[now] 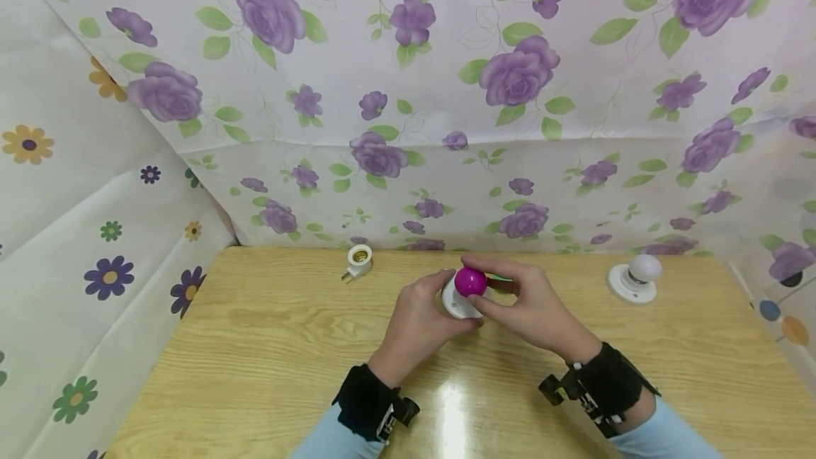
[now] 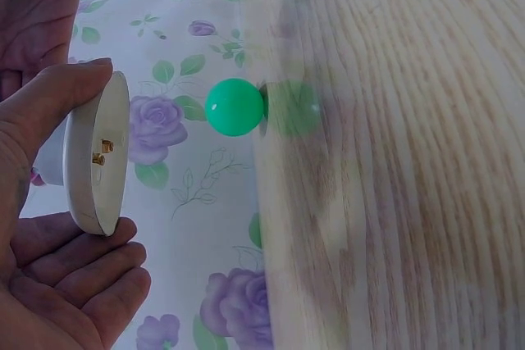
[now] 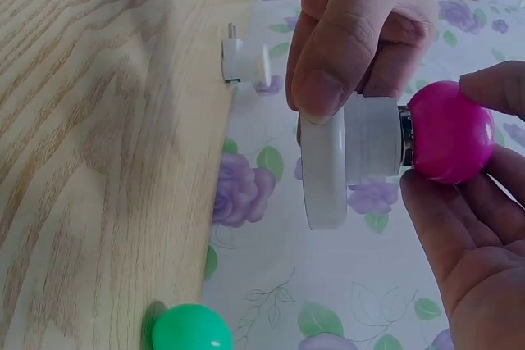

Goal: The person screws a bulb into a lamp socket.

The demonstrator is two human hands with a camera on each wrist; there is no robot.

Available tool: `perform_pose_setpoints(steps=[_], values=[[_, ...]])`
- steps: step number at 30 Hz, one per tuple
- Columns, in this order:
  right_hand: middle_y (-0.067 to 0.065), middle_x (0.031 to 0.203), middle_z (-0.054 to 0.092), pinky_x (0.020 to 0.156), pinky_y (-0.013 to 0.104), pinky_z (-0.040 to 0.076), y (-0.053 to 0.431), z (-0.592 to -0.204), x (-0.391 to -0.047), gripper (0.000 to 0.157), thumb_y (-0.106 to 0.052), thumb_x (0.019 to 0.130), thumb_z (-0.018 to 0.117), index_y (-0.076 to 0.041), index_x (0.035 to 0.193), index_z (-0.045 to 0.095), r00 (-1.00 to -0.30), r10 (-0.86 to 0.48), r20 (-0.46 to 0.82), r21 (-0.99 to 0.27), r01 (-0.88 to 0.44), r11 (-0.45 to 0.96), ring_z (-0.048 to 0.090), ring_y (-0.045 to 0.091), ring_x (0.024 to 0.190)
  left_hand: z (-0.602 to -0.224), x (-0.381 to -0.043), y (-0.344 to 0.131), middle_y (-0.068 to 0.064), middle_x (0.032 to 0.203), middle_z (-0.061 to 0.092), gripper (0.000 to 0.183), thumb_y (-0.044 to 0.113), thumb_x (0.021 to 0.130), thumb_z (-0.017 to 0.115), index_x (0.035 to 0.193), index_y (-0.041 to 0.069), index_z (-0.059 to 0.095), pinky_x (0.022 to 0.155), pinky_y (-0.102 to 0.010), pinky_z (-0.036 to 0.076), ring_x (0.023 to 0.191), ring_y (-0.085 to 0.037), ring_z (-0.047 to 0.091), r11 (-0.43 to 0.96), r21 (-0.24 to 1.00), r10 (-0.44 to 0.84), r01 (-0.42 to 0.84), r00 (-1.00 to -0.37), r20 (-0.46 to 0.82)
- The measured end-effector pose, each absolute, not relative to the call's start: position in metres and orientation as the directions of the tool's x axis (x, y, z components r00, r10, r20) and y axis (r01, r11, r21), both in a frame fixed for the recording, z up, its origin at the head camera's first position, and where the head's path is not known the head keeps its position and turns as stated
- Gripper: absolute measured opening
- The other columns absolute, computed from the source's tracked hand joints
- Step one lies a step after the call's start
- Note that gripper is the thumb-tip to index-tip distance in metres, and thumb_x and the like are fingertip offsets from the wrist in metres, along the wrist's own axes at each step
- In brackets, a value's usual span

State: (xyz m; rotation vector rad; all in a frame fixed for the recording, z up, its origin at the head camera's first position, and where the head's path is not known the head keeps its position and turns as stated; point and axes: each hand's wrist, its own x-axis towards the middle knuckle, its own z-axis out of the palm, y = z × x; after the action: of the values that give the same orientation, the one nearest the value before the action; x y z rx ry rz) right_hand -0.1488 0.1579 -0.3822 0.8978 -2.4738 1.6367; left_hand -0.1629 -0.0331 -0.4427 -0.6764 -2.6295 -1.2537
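Pink bulb [image 1: 470, 281] at the socket [image 1: 455, 302], lower middle, metal base [image 3: 407, 135] partly showing
Left hand [image 1: 421, 314] grips the socket, right hand [image 1: 530, 304] pinches the bulb: likely a screwing step, in or out I cannot tell; the next turn calls for a steady socket; green bulb [image 2: 235, 107] near, just right, back edge of the table [image 1: 255, 346] above, more room toward the lower left

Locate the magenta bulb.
In the head view, the magenta bulb is right of centre, pinched by the right hand at the mouth of the white lamp holder that the left hand grips.
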Motion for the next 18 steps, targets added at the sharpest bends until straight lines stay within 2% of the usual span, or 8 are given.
perform_pose_setpoints(steps=[10,18], values=[[-0.001,0.120,0.058,0.081,0.035,0.048,0.1564,-0.3793,-0.1473,0.044,-0.011,0.079,0.074,-0.009,0.120,0.060,-0.887,-0.347,0.305,-0.863,-0.411,0.294,0.056,0.014,0.105,-0.4434,-0.1625,-0.0330,0.010,0.112,0.058,0.067,0.049,0.067,0.079,0.125,0.022,0.056,0.080,-0.024,0.045,0.100,-0.003,0.053,0.554,0.703,0.332,0.445,-0.893,0.303],[0.008,0.113,0.062,0.076,0.034,0.050,0.1534,-0.3818,-0.1471,0.041,-0.014,0.076,0.076,-0.003,0.113,0.063,-0.890,-0.287,0.354,-0.860,-0.431,0.275,0.059,0.016,0.099,-0.4449,-0.1625,-0.0331,0.011,0.110,0.058,0.067,0.053,0.067,0.077,0.123,0.023,0.056,0.077,-0.022,0.045,0.097,-0.003,0.053,0.562,0.705,0.324,0.432,-0.900,0.293]])
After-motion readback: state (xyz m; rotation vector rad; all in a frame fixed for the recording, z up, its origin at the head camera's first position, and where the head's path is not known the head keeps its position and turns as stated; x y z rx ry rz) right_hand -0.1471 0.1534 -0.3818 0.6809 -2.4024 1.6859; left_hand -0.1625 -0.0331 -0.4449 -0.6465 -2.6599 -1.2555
